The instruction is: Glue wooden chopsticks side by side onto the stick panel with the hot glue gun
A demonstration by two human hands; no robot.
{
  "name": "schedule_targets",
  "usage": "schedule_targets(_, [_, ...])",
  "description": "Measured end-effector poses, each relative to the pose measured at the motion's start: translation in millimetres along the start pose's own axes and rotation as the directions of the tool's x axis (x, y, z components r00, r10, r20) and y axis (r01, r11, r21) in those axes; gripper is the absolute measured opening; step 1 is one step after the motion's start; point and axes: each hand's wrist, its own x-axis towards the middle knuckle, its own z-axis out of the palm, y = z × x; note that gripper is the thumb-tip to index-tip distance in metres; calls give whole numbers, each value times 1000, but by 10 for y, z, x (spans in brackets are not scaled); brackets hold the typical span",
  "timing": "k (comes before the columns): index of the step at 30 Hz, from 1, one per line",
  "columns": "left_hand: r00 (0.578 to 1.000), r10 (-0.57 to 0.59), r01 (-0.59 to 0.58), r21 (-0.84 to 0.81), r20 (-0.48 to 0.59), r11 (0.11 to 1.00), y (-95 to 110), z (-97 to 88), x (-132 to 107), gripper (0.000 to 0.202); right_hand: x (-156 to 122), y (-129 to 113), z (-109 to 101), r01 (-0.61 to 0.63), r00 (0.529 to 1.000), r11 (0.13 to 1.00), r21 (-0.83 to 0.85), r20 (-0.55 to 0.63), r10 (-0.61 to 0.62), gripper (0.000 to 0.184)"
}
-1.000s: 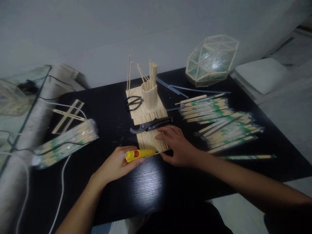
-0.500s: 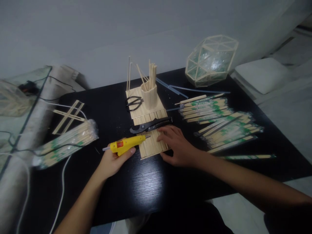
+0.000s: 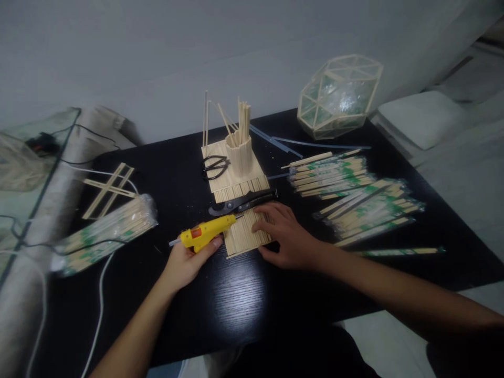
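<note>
My left hand [image 3: 188, 265] is wrapped round a yellow glue gun [image 3: 207, 232], its nozzle pointing right and slightly up over a panel of wooden sticks [image 3: 246, 236]. A glue stick pokes out of the gun's back end. My right hand [image 3: 289, 236] rests at the panel's right side, fingers apart and bent, some touching its surface. Across the panel, just beyond both hands, lies a black cutting tool [image 3: 244, 202]. Farther back, a stick-built cup [image 3: 240, 159] full of loose sticks stands on a wooden base [image 3: 220, 181], beside black-handled scissors [image 3: 214, 167].
Wrapped chopsticks [image 3: 334, 176] lie in piles on the right of the black table [image 3: 299, 304]. Another bag of chopsticks [image 3: 104, 236] sits left, near crossed sticks [image 3: 108, 191] and a white cable [image 3: 101, 310]. A faceted stick frame [image 3: 340, 97] stands at the back right.
The glue gun in my left hand has shifted slightly right, its nozzle rising a little and reaching farther over the panel. My right hand stays nearly in place.
</note>
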Motion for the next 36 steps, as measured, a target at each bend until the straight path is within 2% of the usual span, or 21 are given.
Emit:
schedule_targets(6, [1000, 0, -1, 13, 25, 1000, 5, -2, -1, 42, -7, 9, 1, 13, 1000, 1000, -1, -18, -13, 37])
schedule_targets(18, [998, 44, -47, 77, 37, 996, -51, -24, 1, 34, -4, -2, 4, -8, 1000, 1000, -7, 3, 8, 36])
schedule_targets(25, [996, 76, -79, 59, 50, 995, -39, 18, -17, 27, -8, 0, 1, -5, 1000, 1000, -10, 4, 5, 34])
schedule_targets(36, [997, 60, -63, 61, 54, 996, -48, 34, -5, 28, -3, 1, 15, 7, 1000, 1000, -27, -16, -7, 34])
